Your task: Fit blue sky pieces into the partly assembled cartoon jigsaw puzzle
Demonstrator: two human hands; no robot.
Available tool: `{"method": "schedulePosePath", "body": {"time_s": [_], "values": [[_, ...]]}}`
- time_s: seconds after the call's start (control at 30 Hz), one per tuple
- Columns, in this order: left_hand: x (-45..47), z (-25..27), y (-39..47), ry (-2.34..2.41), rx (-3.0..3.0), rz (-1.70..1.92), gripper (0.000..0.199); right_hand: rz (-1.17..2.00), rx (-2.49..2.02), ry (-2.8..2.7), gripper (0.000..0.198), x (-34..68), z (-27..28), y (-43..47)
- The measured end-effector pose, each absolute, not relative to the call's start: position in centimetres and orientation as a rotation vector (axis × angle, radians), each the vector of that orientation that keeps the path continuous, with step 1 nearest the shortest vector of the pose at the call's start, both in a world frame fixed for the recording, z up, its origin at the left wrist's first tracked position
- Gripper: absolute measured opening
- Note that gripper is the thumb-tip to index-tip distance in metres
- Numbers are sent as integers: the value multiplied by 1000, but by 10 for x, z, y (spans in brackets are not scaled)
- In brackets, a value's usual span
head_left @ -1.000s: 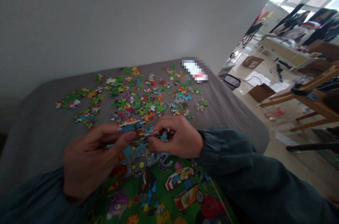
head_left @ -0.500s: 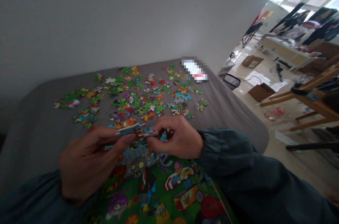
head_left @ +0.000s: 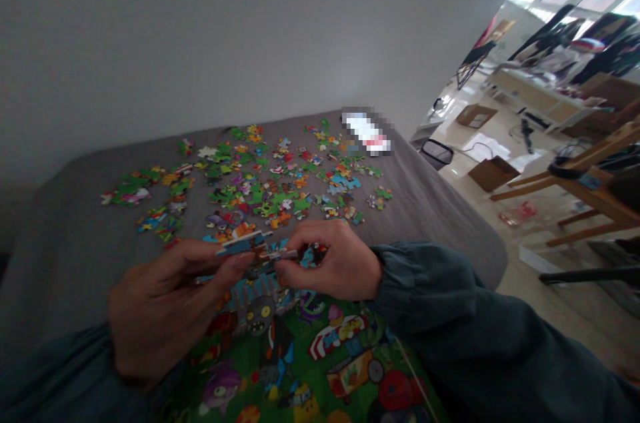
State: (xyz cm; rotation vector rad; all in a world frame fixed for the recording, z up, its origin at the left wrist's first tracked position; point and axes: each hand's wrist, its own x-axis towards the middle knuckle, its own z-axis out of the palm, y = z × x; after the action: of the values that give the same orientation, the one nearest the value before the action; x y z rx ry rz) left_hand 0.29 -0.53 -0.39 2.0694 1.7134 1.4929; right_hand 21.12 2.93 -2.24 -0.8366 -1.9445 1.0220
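Note:
Between thumb and fingers, my left hand pinches a small joined section of jigsaw puzzle, blue and brown, seen nearly edge-on. My right hand grips a jigsaw piece at the section's right end. The two meet or overlap there; whether they are locked together I cannot tell. Both are held above a green picture sheet printed with cartoon figures, including a grey zombie. My fingers cover part of the puzzle pieces.
Many loose and partly joined puzzle pieces lie spread over the grey cloth-covered table. At its back right edge lies a phone with a lit screen. A wall stands behind. To the right are a wooden chair and cardboard boxes on the floor.
Almost nothing differs. Both hands keep their grips, with the right-hand piece shifted very slightly to the left against the section.

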Motion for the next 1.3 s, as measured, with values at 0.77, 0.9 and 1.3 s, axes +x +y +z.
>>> {"method": "schedulePosePath", "body": {"time_s": [0.77,0.9,1.3], "values": [[-7,-14,0,1639,1982,1369,11,535,-637,-2119,18,215,-29,37],[-12,-19,-3,1696,2109,1350,13,539,-634,-2084,14,214,-29,36],[-5,-3,-8,1799,2024,1264,24,589,-603,-2025,14,213,-30,37]]}}
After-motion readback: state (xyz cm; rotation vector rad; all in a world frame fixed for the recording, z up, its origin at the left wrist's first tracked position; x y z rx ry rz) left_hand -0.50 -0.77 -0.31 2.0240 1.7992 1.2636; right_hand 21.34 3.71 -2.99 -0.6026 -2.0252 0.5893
